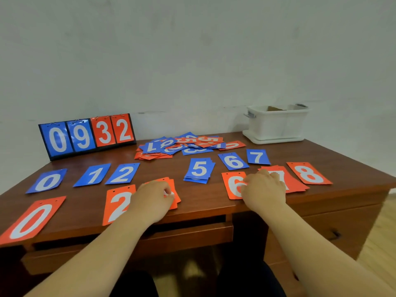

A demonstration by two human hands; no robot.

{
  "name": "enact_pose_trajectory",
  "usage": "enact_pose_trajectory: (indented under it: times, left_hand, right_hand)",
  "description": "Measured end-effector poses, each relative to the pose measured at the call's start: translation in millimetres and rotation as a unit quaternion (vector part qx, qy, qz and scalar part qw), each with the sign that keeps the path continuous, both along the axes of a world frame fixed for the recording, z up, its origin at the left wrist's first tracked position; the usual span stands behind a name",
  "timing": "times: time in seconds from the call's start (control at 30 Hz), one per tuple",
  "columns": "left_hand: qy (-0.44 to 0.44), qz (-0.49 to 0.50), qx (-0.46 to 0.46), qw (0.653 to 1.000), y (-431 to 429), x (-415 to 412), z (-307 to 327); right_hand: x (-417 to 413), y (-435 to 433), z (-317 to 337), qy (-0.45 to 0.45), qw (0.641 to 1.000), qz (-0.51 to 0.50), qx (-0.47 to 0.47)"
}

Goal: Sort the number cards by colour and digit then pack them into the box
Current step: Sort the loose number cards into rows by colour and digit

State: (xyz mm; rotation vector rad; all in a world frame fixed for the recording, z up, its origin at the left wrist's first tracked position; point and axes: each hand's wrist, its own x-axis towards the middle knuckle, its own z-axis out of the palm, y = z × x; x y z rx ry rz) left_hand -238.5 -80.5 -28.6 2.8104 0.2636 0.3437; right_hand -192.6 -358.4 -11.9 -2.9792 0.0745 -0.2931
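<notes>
Two hands: both reach over the near half of the desk, each on red cards.
Left hand: our left hand lies on the red pile, fingers curled and pinching its top card; the digit is hidden under the hand.
Right hand: our right hand rests with bent fingers on the red 7 pile and covers the edge of the red 6; we cannot tell whether it grips or only presses.
Red row: red 0 at the near left edge, red 2 just left of our left hand, red 8 at the far right.
Blue row: behind the red one we see blue 0, blue 1, blue 2, the blue 5 pile, blue 6 and blue 7.
Unsorted cards: a mixed heap of red and blue lies behind the rows, mid-desk.
Box: the white box stands open on the far right corner, well apart from our hands.
Scoreboard: the scoreboard stands at the far left and reads 0 9 3 2.
</notes>
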Motion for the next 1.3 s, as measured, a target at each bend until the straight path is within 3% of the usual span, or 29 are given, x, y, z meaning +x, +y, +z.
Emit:
enact_pose_trajectory:
  times: [0.17,0.3,0.67,0.87,1.0,1.13,1.3]
  left_hand:
    - [-0.003,-0.033,-0.03,0.999,0.2,26.2,27.9]
    - [0.012,-0.09,-0.023,0.996,2.5,66.1,54.5]
    - [0.018,-0.185,0.028,0.982,-25.1,268.6,49.7]
    - [0.059,-0.124,0.113,0.984,-44.8,356.0,36.9]
    - [0.079,-0.091,0.053,0.991,-38.8,375.9,32.9]
    - [0.114,-0.089,0.045,0.989,-31.4,383.5,27.0]
    - [0.149,-0.063,-0.036,0.986,-34.4,385.5,35.5]
  right_hand:
    - [22.4,21.0,22.9,-0.014,0.973,0.15,0.177]
    - [69.7,35.3,48.3,0.026,0.958,0.221,0.183]
    - [283.3,-7.7,49.0,0.123,0.985,0.089,0.078]
    - [362.9,-7.0,27.7,0.16,0.984,0.079,0.009]
    - [384.1,3.2,21.5,0.156,0.985,0.062,-0.029]
    - [386.8,6.1,28.6,0.173,0.984,0.043,0.003]
    - [386.6,3.6,28.1,0.191,0.98,0.014,0.059]
